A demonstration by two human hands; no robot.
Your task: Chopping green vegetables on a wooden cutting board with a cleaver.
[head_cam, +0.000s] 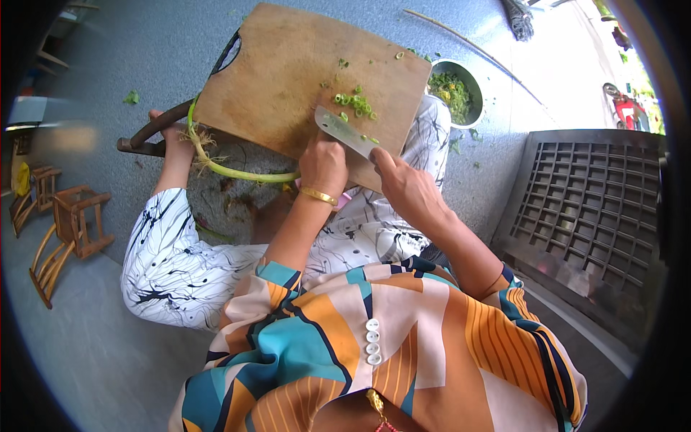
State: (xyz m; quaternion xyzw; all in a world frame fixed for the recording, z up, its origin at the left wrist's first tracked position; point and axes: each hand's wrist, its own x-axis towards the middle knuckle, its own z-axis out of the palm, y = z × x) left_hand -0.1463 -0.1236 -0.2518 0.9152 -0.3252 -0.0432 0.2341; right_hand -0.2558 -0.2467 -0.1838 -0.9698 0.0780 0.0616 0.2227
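Observation:
My right hand grips the handle of a kitchen knife with a broad metal blade. The blade lies angled over the near part of a wooden cutting board. My left hand, with a gold bangle at the wrist, is curled beside the blade at the board's near edge. From that fist a long green stalk bends out to the left and up along the board's side, with hairy pale roots midway. Cut green rings lie just beyond the blade, and a few bits cling to it.
A metal bowl of chopped greens stands on the floor at the board's right. A dark curved bar juts out left of the board. Wooden chairs are at far left; a dark lattice panel is at right. Plant scraps litter the floor.

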